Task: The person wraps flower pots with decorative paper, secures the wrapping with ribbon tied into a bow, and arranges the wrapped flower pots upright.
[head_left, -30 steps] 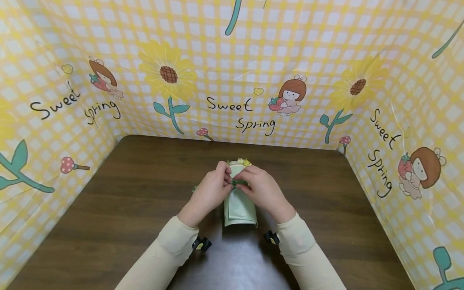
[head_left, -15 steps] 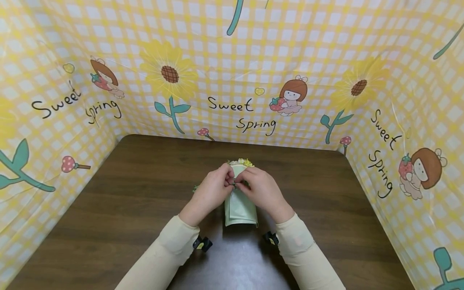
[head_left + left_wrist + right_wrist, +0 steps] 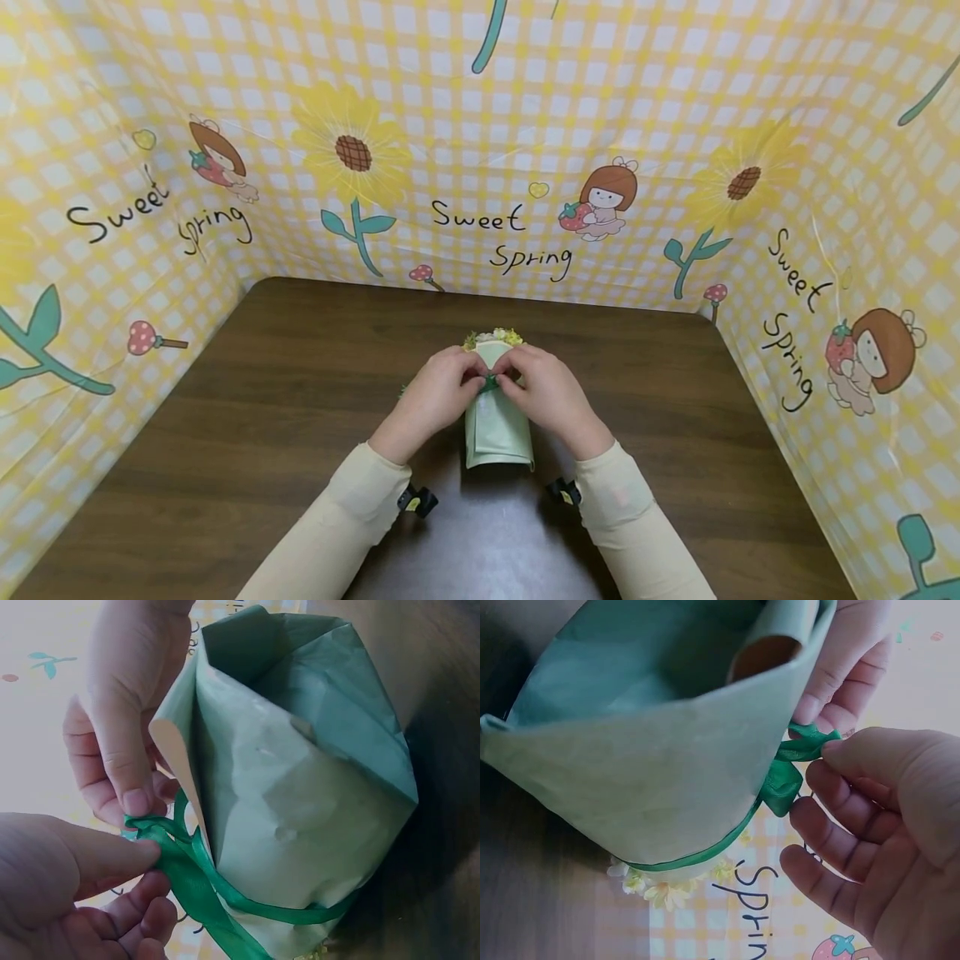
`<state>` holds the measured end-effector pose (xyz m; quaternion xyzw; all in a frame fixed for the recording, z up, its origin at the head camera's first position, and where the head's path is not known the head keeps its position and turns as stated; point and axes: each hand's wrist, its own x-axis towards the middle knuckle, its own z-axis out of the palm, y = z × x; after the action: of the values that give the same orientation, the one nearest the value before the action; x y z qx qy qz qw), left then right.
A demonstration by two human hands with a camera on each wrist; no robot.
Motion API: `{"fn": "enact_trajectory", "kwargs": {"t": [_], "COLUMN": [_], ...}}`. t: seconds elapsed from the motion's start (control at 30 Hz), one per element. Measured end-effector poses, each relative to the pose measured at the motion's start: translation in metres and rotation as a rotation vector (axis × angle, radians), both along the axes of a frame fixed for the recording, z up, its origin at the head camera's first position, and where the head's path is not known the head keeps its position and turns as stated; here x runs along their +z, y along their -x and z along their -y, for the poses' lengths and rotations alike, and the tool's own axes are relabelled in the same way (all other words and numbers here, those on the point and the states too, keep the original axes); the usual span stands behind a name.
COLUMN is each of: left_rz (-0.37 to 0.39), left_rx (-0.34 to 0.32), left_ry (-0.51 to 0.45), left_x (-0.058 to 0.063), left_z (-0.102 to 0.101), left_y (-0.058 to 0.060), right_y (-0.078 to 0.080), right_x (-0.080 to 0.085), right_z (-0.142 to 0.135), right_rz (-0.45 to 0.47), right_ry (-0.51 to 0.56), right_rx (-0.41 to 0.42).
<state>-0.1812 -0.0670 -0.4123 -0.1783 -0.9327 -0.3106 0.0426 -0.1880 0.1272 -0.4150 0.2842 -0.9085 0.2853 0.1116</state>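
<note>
A bouquet wrapped in pale green paper point(image 3: 501, 429) lies on the table in the head view, its white and yellow flowers point(image 3: 513, 337) pointing away from me. Round the wrap runs a dark green ribbon point(image 3: 184, 877), gathered into a knot or loops at the front. My left hand point(image 3: 441, 387) pinches one part of this ribbon between thumb and fingers. From the other side, my right hand point(image 3: 551, 392) pinches another part, seen closely in the right wrist view with the bunched ribbon point(image 3: 784, 787). The fingertips of both hands nearly meet over the wrap.
The dark brown wooden table point(image 3: 300, 350) extends around the bouquet. A yellow checked cloth point(image 3: 465, 125) with printed flowers and lettering hangs at the back and both sides. A small bit of greenery point(image 3: 402, 390) shows just left of my left hand.
My left fingers have come down from a raised position, and both hands' fingertips have drawn level over the ribbon. More green ribbon shows between them now than half a second ago. The bouquet stays in place.
</note>
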Motion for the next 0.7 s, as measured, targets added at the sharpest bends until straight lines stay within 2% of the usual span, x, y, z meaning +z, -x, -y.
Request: {"fn": "enact_trajectory", "kwargs": {"t": [0.3, 0.57, 0.7], "left_rz": [0.026, 0.024, 0.022], "left_rx": [-0.021, -0.017, -0.015], "left_ry": [-0.049, -0.052, -0.052], "left_x": [0.0006, 0.0039, 0.0048], "left_z": [0.0016, 0.0028, 0.0033], "left_y": [0.0001, -0.0002, -0.0009], "right_y": [-0.0003, -0.0013, -0.0009], "right_x": [-0.0007, 0.0001, -0.0008], "right_z": [-0.0008, -0.0003, 0.0018], "right_rz": [0.063, 0.087, 0.079], "right_ry": [0.013, -0.06, -0.069], "right_rx": [-0.005, 0.012, -0.008]}}
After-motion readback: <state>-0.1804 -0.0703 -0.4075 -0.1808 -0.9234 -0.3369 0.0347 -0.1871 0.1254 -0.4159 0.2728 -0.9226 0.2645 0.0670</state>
